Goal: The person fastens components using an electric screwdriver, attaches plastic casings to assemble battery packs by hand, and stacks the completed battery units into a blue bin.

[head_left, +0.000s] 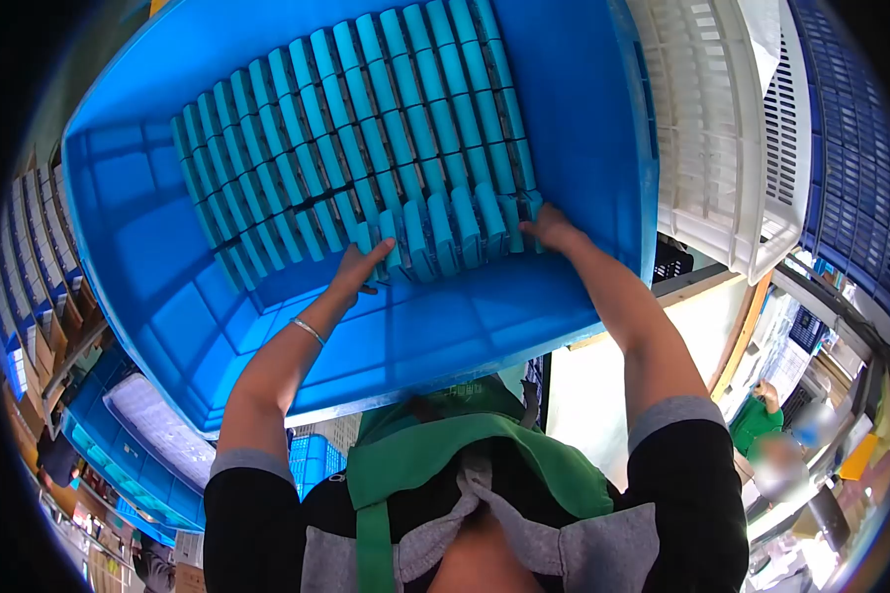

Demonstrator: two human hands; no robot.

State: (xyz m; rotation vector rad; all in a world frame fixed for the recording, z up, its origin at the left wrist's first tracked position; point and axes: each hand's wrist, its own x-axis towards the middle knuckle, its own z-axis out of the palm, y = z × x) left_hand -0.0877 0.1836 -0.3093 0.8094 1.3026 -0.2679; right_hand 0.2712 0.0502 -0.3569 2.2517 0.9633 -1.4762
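Note:
Inside a large blue plastic bin (603, 109), rows of narrow teal blocks (356, 119) stand side by side. My left hand (358, 267) is closed against the left end of a short row of teal blocks (441, 237), its thumb on the end piece. At the other end, my right hand (554, 229) presses in with its fingers. The short row is squeezed between both hands, at the near edge of the packed blocks. Its pieces tilt slightly, and dark or clear sides show between some of them. What the blocks are exactly, I cannot tell.
White plastic crates (707, 128) stand right of the bin, with a dark blue crate (855, 128) beyond. Shelving with boxes (44, 237) lines the left. Below the bin's left side is another blue bin (119, 445). A person in green (756, 420) is at the lower right.

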